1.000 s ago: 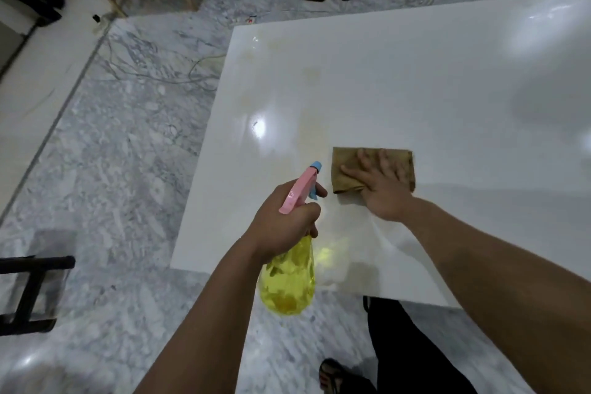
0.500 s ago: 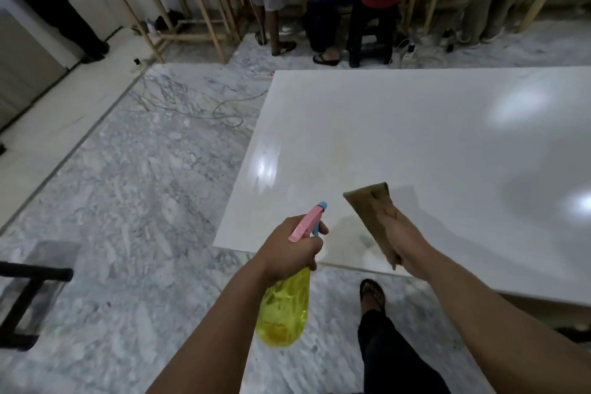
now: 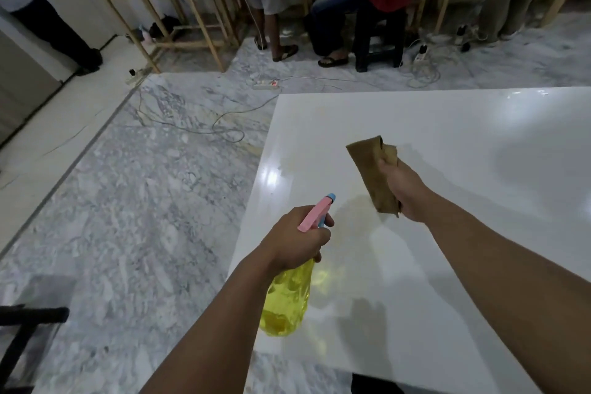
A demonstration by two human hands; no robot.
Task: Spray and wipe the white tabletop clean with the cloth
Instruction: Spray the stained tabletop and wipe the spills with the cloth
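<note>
The left hand (image 3: pixel 295 238) grips a yellow spray bottle (image 3: pixel 286 297) by its pink trigger head, nozzle aimed toward 1 o'clock over the white tabletop (image 3: pixel 447 137); the right hand (image 3: pixel 406 190) clutches a brown cloth (image 3: pixel 372 173) — lifted, hanging folded, at 12 o'clock from the bottle; faint yellowish smears show on the tabletop beneath it.

White surface (image 3: pixel 463 144) bare ahead and right of both hands, room to sweep. Spray bottle (image 3: pixel 286 301) hangs over its left edge; cloth (image 3: pixel 371 169) raised above the middle.
</note>
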